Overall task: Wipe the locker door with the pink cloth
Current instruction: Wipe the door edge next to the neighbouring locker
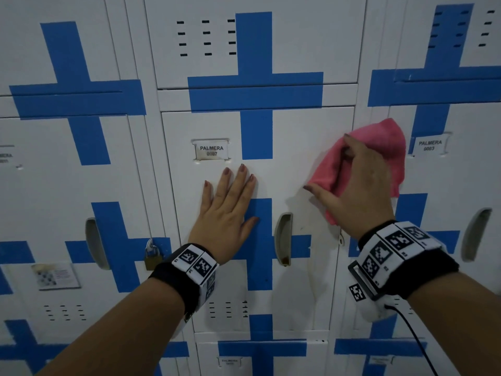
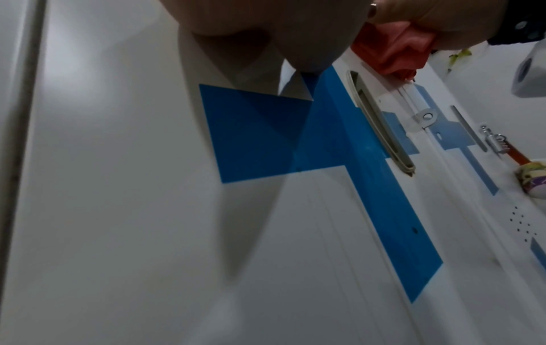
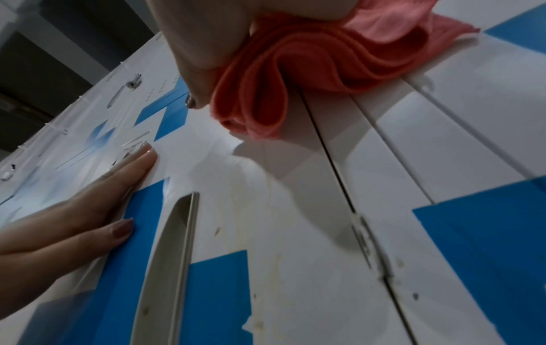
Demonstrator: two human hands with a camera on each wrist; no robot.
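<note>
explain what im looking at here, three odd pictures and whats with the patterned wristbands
A person wears three cameras: one on the head, one on each wrist. The wristbands carry the wrist cameras and printed marker squares. The head view looks at a wall of white lockers with blue crosses. The left hand lies flat, fingers straight, on the locker door labelled PALMERA. The right hand grips a pink cloth against the door's right edge. The wrist views show the same door from close up, with its handle and yellowish stains.
</note>
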